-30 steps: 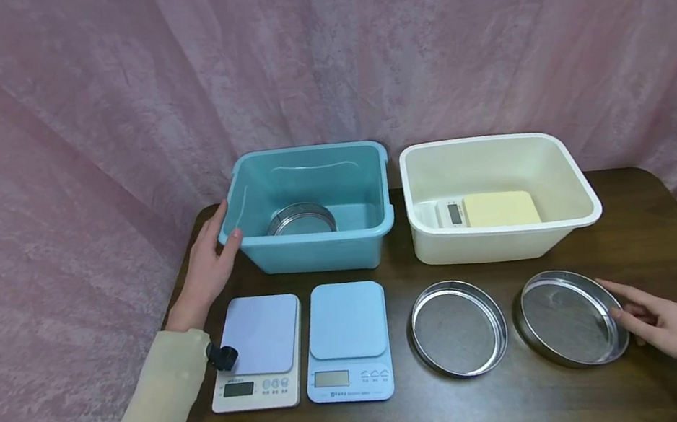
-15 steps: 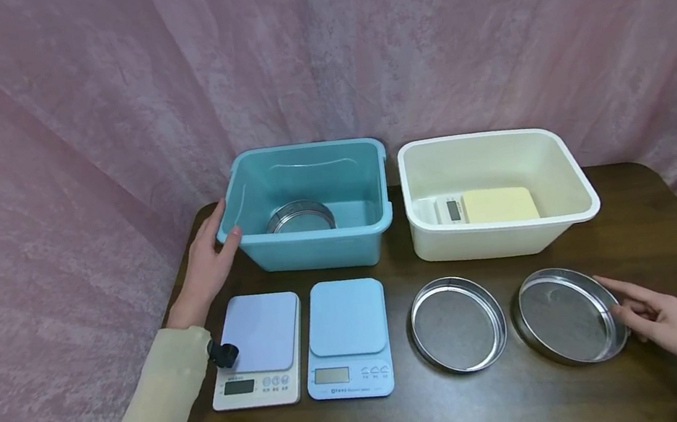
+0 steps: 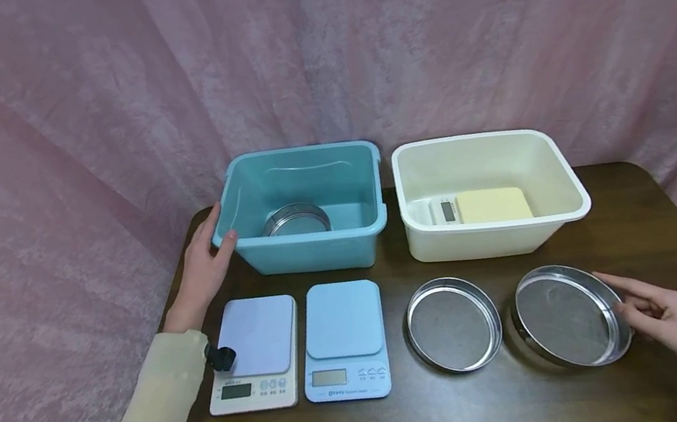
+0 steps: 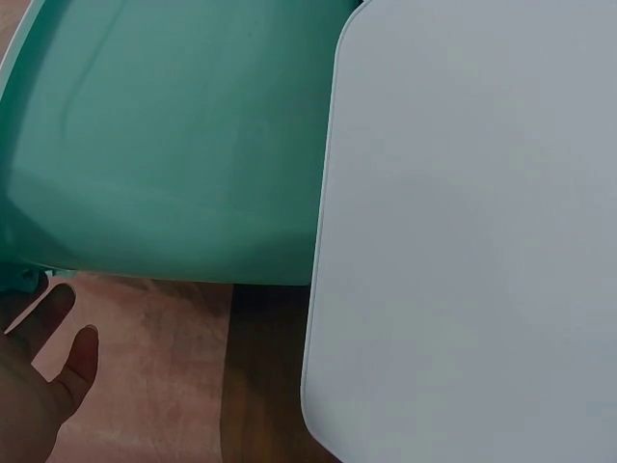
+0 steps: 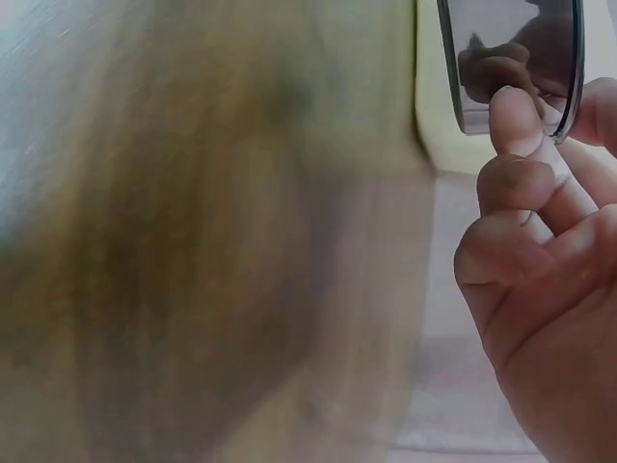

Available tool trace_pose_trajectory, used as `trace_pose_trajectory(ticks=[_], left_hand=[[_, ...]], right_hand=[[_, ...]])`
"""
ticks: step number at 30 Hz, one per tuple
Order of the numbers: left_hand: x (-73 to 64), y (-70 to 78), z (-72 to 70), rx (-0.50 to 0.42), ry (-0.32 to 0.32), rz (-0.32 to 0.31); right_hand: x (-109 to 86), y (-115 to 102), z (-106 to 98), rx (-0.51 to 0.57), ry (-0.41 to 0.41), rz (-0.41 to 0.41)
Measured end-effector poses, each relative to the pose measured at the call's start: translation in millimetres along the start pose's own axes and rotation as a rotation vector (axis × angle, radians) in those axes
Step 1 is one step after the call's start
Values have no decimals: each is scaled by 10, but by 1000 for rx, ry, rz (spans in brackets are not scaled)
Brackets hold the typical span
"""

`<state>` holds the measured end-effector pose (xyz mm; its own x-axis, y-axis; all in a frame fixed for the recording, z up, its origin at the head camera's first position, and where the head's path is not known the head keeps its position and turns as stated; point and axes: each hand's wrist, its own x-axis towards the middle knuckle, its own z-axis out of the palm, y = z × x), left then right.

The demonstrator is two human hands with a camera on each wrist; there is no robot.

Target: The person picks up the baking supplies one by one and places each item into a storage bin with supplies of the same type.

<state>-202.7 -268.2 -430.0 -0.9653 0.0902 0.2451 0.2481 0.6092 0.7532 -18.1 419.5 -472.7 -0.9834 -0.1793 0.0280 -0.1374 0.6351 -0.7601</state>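
Note:
On the right of the table, a round metal sieve has its right side pinched by my right hand, thumb at the rim. In the right wrist view the fingers curl at the sieve's shiny wall. A dark gap of shadow shows under its left edge. My left hand rests with fairly straight fingers at the left front corner of a blue bin; in the left wrist view its fingers are spread by the bin's edge. A smaller sieve lies inside that bin.
Right of the blue bin stands a cream bin holding a yellow-topped kitchen scale. In front lie a white scale with a lilac top, a light blue scale and another sieve. A pink curtain hangs behind.
The sieve in my right hand looks slightly larger and raised, tilting with its wall showing more at the lower left. The left hand stays at the blue bin. The head view shifts slightly.

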Motion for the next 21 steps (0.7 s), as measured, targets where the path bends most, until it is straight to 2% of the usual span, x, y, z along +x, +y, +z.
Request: trace_pose_trajectory(ticks=[8,13,21], left_hand=[[0,10,2,8,7,8],[-1,14,6,5,7,11],[-3,3,13,7,10,12]], right_hand=[[58,-201,-75,-65,0,-83],[103,-336,-120,-39,-36,-125],[184,-595,-176,-13,-61,-127]])
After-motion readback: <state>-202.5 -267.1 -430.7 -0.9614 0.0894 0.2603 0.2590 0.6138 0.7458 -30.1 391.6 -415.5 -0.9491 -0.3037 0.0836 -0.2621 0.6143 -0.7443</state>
